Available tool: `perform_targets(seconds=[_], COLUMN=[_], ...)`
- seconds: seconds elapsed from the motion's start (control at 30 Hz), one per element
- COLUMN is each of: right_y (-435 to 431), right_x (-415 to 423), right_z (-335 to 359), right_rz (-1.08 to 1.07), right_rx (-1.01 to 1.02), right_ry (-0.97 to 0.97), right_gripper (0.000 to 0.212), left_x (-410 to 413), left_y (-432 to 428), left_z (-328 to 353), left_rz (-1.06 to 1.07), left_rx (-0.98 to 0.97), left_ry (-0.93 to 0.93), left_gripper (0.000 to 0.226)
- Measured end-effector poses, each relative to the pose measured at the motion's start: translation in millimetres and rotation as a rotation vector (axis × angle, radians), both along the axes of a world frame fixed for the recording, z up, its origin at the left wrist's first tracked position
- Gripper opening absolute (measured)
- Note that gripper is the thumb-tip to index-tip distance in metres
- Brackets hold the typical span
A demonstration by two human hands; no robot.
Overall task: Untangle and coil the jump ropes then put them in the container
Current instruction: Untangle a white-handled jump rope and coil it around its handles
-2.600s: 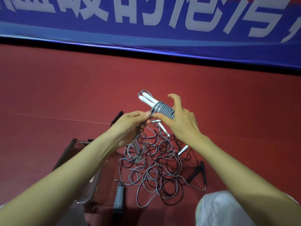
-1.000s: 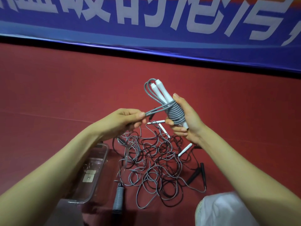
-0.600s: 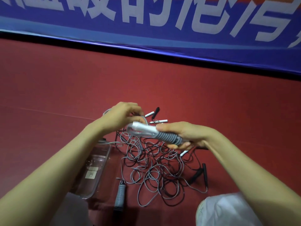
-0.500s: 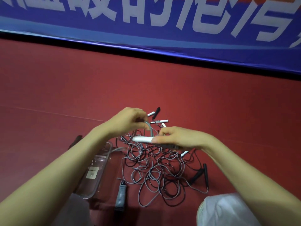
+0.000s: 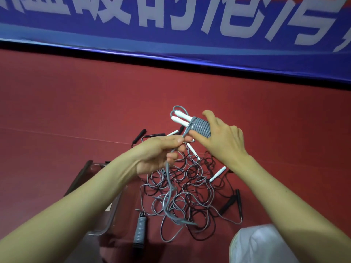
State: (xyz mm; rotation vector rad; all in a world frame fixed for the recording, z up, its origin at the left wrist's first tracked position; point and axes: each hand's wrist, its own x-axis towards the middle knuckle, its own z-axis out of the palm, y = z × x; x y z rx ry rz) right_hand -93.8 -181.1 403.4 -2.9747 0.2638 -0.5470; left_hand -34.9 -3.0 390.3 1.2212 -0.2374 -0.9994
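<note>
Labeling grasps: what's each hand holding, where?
Right hand grips the coiled rope bundle around its wraps; left hand pinches its loose tail beside the coil.

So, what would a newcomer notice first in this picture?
The right hand holds a grey jump rope coiled around its white handles, at the centre, while the left hand pinches its loose cord. Below them a tangled pile of ropes lies on the red floor.

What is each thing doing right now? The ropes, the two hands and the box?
grey rope: partly wound round its two white handles, tail hanging loose.
right hand: grips the wound part.
left hand: pinches the loose tail.
rope pile: tangled, lying on the floor.
clear container: on the floor, only partly in view; contents unclear.
ribbed grey handle: lying on the floor beside the container.
</note>
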Motion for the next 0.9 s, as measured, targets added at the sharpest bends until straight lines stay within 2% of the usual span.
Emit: perform_targets(seconds=[0.1, 0.17, 0.2, 0.23, 0.3, 0.33, 0.37, 0.4, 0.5, 0.57, 0.63, 0.73, 0.83, 0.9], right_y=[-1, -1, -1, -1, 0, 0, 1, 2, 1, 1, 2, 1, 2, 5], right_x=[-2, -2, -2, -2, -2, -2, -2, -2, -3, -4, -5, -5, -4, -5], right_z=[-1, -1, -1, -2, -2, -1, 1, 4, 7, 6, 6, 2, 0, 1], right_rz=[0.005, 0.004, 0.001, -0.002, -0.005, -0.009, -0.018, -0.029, -0.03, 0.011, 0.058, 0.136, 0.243, 0.29], right_rx=[-0.003, 0.018, 0.024, 0.025, 0.03, 0.048, 0.083, 0.127, 0.247, 0.317, 0.388, 0.519, 0.83, 1.039], right_ry=[-0.022, -0.021, -0.023, -0.023, -0.018, -0.017, -0.02, -0.024, -0.033, -0.052, -0.07, -0.047, -0.005, 0.039], right_gripper=[0.071, 0.071, 0.071, 0.071, 0.07, 0.068, 0.066, 0.065, 0.066, 0.067, 0.067, 0.052, 0.046, 0.034], left_x=[0, -4, -7, -8, -9, -12, -14, -16, -15, -9, -7, -3, 2, 6], left_y=[1, -1, -2, -2, -1, -2, -3, -4, -7, -5, -3, -3, -1, 1], left_z=[0, -2, -4, -7, -14, -15, -16, -14, -11, -10, -12, -12, -7, -8], left_rz=[0.083, 0.15, 0.206, 0.282, 0.433, 0.485, 0.509, 0.511, 0.445, 0.38, 0.318, 0.275, 0.247, 0.175], left_rx=[-0.021, 0.011, 0.062, 0.153, 0.391, 0.46, 0.466, 0.415, 0.188, 0.096, -0.002, -0.08, -0.061, -0.088], left_ry=[0.049, -0.094, -0.272, -0.557, -1.25, -1.494, -1.572, -1.502, -0.921, -0.607, -0.416, -0.341, -0.477, -0.549], left_gripper=[0.015, 0.005, 0.01, 0.014, 0.011, 0.011, 0.015, 0.02, 0.035, 0.029, 0.016, 0.014, 0.031, 0.041])
